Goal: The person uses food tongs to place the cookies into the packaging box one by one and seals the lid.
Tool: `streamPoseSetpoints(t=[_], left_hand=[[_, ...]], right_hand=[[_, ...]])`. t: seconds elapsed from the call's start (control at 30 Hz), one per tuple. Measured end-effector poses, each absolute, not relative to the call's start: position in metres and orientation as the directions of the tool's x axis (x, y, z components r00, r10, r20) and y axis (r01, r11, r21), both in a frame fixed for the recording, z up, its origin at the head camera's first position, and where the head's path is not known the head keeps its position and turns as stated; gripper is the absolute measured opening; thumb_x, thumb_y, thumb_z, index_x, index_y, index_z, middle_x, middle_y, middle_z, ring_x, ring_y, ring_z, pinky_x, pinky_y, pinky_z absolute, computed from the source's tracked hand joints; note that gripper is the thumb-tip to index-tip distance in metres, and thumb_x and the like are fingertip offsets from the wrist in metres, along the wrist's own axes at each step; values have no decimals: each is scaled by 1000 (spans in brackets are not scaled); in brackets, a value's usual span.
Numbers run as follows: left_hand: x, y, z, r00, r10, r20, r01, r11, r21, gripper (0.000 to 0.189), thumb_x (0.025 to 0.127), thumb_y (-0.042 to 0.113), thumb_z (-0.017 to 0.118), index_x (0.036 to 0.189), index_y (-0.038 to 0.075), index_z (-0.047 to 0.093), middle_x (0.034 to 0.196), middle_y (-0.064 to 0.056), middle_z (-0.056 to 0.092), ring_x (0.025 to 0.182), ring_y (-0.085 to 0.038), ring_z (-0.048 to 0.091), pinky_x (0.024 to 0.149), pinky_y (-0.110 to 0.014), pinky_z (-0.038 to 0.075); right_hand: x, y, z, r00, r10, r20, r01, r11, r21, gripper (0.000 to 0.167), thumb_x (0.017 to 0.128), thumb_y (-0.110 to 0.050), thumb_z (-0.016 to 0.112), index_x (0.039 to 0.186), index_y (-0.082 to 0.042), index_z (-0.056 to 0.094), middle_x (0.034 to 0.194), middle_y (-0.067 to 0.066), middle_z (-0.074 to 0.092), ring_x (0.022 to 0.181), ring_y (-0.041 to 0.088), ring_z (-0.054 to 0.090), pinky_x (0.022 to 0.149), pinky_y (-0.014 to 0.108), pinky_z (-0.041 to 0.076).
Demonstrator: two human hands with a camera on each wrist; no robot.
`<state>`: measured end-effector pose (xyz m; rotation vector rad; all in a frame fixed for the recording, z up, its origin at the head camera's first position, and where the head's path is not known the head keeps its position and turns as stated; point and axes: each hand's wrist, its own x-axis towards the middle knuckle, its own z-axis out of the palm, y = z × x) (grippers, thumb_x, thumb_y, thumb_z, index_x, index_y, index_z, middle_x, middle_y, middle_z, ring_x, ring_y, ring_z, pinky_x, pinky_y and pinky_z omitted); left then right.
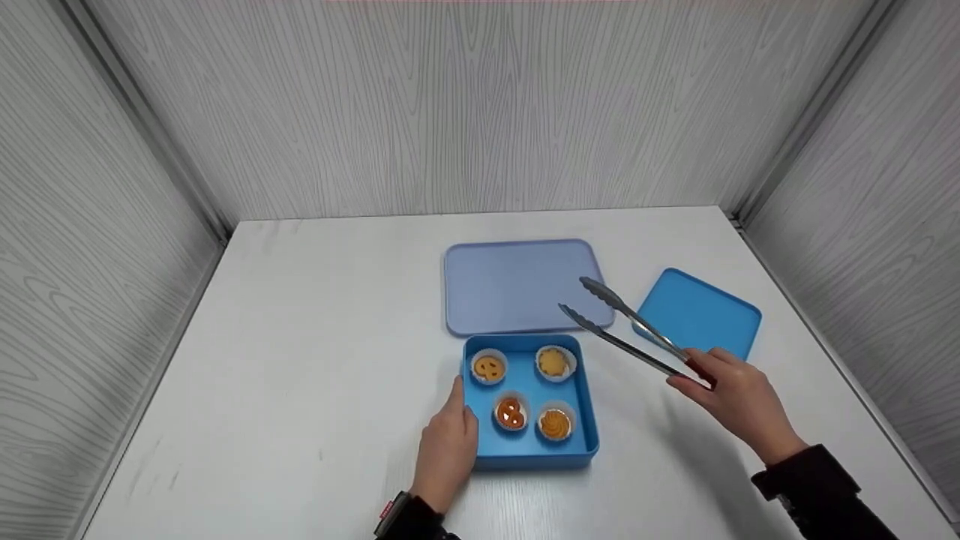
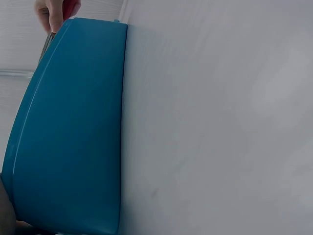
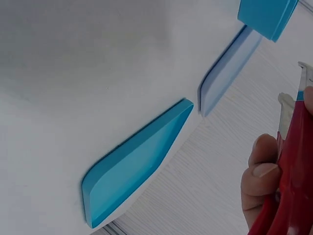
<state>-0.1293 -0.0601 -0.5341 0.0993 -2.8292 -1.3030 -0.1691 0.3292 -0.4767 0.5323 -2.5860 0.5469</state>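
White tabletop (image 1: 300, 352) under everything, blue box (image 1: 536, 463) right against the left hand (image 1: 448, 442), lavender tray (image 1: 517, 289) farther out, ahead of the left hand, shallow blue tray (image 1: 697, 311) just beyond the right hand (image 1: 739, 397)

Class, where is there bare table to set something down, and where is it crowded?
Widest: the white table left of the blue box and left hand. Another strip lies behind the lavender tray. Crowded: between box and shallow blue tray, where the tongs reach across.

Tongs (image 3: 298, 161) cropped in right wrist view, blue box (image 3: 265, 15) likewise
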Motion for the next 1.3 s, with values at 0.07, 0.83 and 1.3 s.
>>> streamPoseSetpoints(t=[0.07, 0.83, 1.3], left_hand=[[-129, -60, -533, -998, -67, -5, -47, 648, 760, 52, 106, 13, 47, 154, -5, 38, 149, -18, 54, 125, -31, 62, 104, -48, 50], [-129, -60, -534, -998, -59, -2, -40, 660, 750, 52, 106, 12, 47, 154, -5, 39, 148, -19, 55, 122, -32, 64, 102, -48, 52], [-130, -60, -533, -998, -64, -16, -54, 654, 754, 52, 106, 12, 47, 154, -5, 38, 149, -19, 54, 124, -32, 63, 103, -48, 51]], right_hand=[[-168, 330, -479, -843, -261, 470, -428, 855, -293, 33, 77, -17, 90, 105, -9, 75, 75, -5, 54, 64, 4, 43, 52, 23, 39], [-147, 352, -502, -919, -236, 315, -331, 898, -291, 22, 81, -24, 88, 90, -13, 71, 73, -10, 50, 64, 4, 43, 52, 23, 38], [-149, 345, -507, -964, -219, 153, -256, 921, -295, 25, 86, -28, 83, 98, -9, 73, 74, -7, 51, 62, 8, 45, 53, 25, 38]])
